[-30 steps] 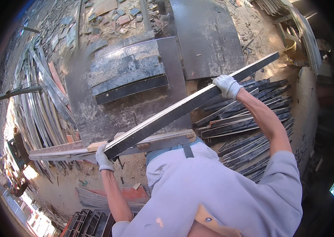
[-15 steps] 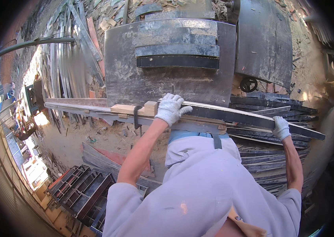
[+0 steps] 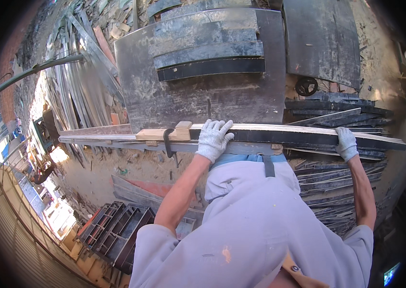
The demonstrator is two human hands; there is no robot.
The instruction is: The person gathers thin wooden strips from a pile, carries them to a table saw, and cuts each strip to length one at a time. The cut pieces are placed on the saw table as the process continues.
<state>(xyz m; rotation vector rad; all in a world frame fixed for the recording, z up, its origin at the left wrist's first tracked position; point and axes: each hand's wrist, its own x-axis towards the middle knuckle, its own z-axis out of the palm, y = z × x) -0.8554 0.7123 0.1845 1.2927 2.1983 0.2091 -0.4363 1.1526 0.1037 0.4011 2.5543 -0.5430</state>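
A long plywood strip (image 3: 284,137) with a black face and pale layered edge lies across the near side of the metal saw table (image 3: 164,103). My left hand (image 3: 215,139), in a white knit glove, grips its left part, fingers over the top edge and thumb out to the side. Toward its right end, my gloved right hand (image 3: 346,143) wraps around the strip. The strip's left end lies by a pale wood block (image 3: 183,131), which is on a wooden fence bar (image 3: 152,135). A dark clamp (image 3: 168,144) holds that bar.
Curved dark plywood pieces (image 3: 212,69) lie in rows on the table. A second metal plate (image 3: 323,43) and a black handwheel (image 3: 306,86) are at the right. Stacked dark strips (image 3: 342,187) lie right of me, long offcuts (image 3: 75,96) at the far left, and a compartmented rack (image 3: 116,230) lower left.
The strip's right end has swung away from me, so it lies nearly level along the table's near side. My right hand has moved with it. The view has shifted slightly.
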